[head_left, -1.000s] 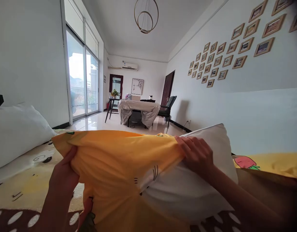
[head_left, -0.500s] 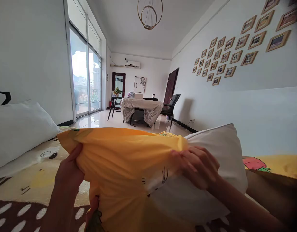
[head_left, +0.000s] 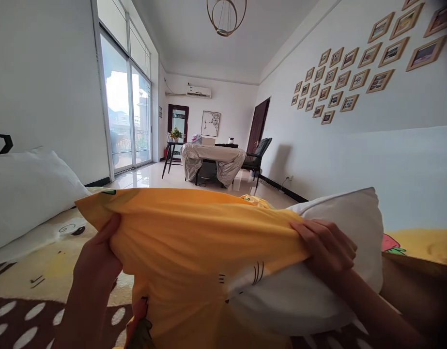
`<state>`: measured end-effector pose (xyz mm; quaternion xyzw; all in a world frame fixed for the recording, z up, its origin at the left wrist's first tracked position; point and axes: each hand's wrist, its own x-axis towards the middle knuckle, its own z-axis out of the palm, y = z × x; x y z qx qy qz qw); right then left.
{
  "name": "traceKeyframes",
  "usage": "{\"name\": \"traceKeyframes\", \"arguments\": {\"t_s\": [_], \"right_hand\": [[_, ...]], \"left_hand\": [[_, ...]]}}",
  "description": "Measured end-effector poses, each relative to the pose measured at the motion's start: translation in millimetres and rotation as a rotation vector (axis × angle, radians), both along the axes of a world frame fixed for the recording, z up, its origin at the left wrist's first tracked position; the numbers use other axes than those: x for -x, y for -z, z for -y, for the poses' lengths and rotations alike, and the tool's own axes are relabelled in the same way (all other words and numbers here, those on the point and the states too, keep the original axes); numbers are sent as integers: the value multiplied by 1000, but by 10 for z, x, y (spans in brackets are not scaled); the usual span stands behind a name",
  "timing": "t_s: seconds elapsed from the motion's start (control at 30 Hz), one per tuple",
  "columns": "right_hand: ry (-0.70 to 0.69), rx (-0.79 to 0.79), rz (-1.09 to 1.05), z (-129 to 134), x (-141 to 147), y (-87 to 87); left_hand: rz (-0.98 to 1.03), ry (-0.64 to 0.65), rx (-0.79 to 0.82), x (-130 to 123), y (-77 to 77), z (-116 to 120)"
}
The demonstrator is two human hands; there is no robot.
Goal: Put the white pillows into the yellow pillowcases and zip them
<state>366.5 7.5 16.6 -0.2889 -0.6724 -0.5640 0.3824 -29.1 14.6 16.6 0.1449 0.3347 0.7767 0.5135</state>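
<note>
Yellow-orange pillowcase [head_left: 179, 242] sits near centre, spread between both hands over a white pillow [head_left: 343, 213]. Left hand [head_left: 98, 264] has its left part: thumb pressed on the near face, fingers tucked behind (hidden, so can't tell how tightly they're curled). Right hand [head_left: 330, 247] holds the right edge, fingers bent over the cloth and narrow, no wide gap; thumb placement can't be told.

Why the wide hold: hands well apart likely keep the upper edge stretched and stop the fabric sagging into folds. Creases fan down from the grips, which fits tension across it. Right-hand grip is right against the pillow, so cloth and filling probably stay lined up there. Pillow's right corner sticks up past that hand; its lower part shows below the cloth edge. How much sits inside vs behind: can't tell (cloth hides it).

Pillow rests low on the patterned blanket [head_left: 20, 266], which likely takes the weight and leaves both hands free for the fabric. Second white pillow [head_left: 30, 189] lies at left, apart from the handling. Yellow printed cloth [head_left: 426, 242] at right, beyond the first pillow. Covered table [head_left: 214, 152] and black chair [head_left: 258, 155] stand far off, out of reach.
</note>
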Motion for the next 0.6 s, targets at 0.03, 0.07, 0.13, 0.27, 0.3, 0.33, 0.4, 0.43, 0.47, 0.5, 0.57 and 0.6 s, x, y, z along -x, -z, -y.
{"name": "traceKeyframes", "arguments": {"t_s": [0.03,0.07,0.13,0.27,0.3,0.33,0.4,0.43,0.47,0.5,0.57,0.6], "right_hand": [[-4,4,1,-4,-2,0],[-5,5,5,-8,-5,2],[-7,4,17,-12,-7,8],[-27,16,18,-17,6,14],[-34,21,15,-18,11,12],[-40,22,14,-19,16,10],[-47,21,14,-20,20,6],[-47,23,14,-20,21,5],[-47,23,13,-19,20,5],[-46,28,12,-19,18,6],[-47,35,8,-19,13,11],[-49,37,6,-20,10,15]], "left_hand": [[18,1,11,4,-1,2],[24,10,10,7,-3,4],[34,24,1,6,-8,9],[60,-16,-25,-23,-19,15],[66,-39,-36,-32,-19,13],[71,-61,-43,-39,-19,10],[78,-76,-47,-44,-13,0],[81,-68,-47,-42,-10,-6],[85,-54,-45,-38,-6,-14],[84,-44,-44,-33,-2,-21],[68,-46,-47,-23,5,-38],[54,-55,-49,-20,9,-45]]}}
